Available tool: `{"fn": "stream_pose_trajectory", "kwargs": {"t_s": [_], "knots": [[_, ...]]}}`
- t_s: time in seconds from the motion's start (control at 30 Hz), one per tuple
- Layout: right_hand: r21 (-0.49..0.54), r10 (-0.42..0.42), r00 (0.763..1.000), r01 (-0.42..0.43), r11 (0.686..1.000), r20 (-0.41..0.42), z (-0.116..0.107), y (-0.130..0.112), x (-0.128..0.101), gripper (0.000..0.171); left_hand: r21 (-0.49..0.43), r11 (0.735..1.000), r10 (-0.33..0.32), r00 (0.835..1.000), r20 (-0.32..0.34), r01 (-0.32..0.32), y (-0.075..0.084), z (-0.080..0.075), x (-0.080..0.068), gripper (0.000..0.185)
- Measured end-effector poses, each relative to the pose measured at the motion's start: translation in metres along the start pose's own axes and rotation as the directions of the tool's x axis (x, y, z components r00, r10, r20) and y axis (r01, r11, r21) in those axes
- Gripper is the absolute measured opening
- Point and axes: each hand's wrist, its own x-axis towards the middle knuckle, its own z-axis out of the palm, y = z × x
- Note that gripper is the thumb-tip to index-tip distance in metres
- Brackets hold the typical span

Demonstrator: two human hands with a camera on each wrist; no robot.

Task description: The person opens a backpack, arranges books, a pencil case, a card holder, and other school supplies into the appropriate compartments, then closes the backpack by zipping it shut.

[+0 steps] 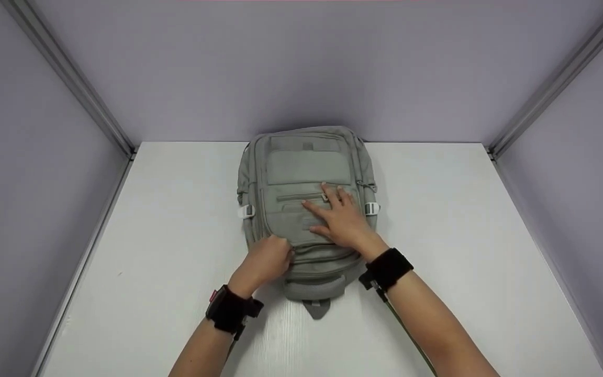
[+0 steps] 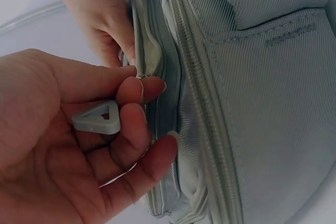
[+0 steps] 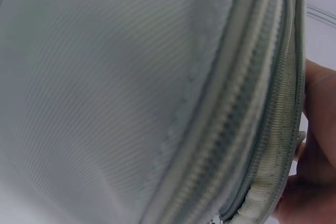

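Our left hand [image 2: 68,145] pinches the zipper slider with its triangular pull [image 2: 98,118] at the near edge of the grey backpack [image 1: 306,209], lying flat mid-table [image 1: 464,235]. Our right hand [image 1: 341,220] presses flat, fingers spread, on its front. Soft fabric likely sags; we judge the pull the best grip.

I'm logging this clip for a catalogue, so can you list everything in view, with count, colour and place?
backpack: one, grey-green, lying flat at the middle of the table, far end near the back wall.
zipper pull: one, grey, triangular, against the left hand's fingers beside the backpack's zipper.
side buckles: two, white, one on each side of the backpack.
table: one, white, under the backpack.
walls: three, pale lilac, around the table.
wrist straps: two, black, one on each wrist.
left hand: one, pinching at the backpack's near zipper.
right hand: one, flat on the backpack's front.
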Motion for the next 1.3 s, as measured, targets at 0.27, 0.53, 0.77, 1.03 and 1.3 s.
{"fn": "stream_pose_trajectory", "kwargs": {"t_s": [0.27, 0.53, 0.77, 1.03, 1.3], "knots": [[0.015, 0.022, 0.999, -0.022, 1.0, -0.036, -0.002, -0.009, 0.0, 0.061, -0.078, 0.997, -0.003, 1.0, -0.013, 0.002, -0.006, -0.001, 0.0, 0.027], [0.102, -0.195, 0.936, 0.233, 0.967, -0.294, -0.007, -0.045, -0.013, 0.031, -0.174, 0.984, -0.066, 0.984, -0.162, 0.038, -0.015, -0.008, -0.003, 0.021], [0.249, -0.297, 0.89, 0.392, 0.885, -0.346, 0.004, -0.069, -0.021, 0.011, -0.252, 0.968, -0.047, 0.979, -0.2, -0.005, -0.015, -0.013, -0.005, 0.049], [0.316, -0.17, 0.896, 0.315, 0.895, -0.409, 0.021, -0.081, -0.024, 0.012, -0.453, 0.879, 0.069, 0.979, -0.193, -0.151, -0.017, -0.016, -0.009, 0.019], [0.397, -0.073, 0.899, 0.262, 0.879, -0.431, 0.025, -0.085, -0.028, 0.007, -0.072, 0.971, 0.196, 0.932, -0.304, -0.227, -0.034, 0.004, -0.007, 0.031]]}}
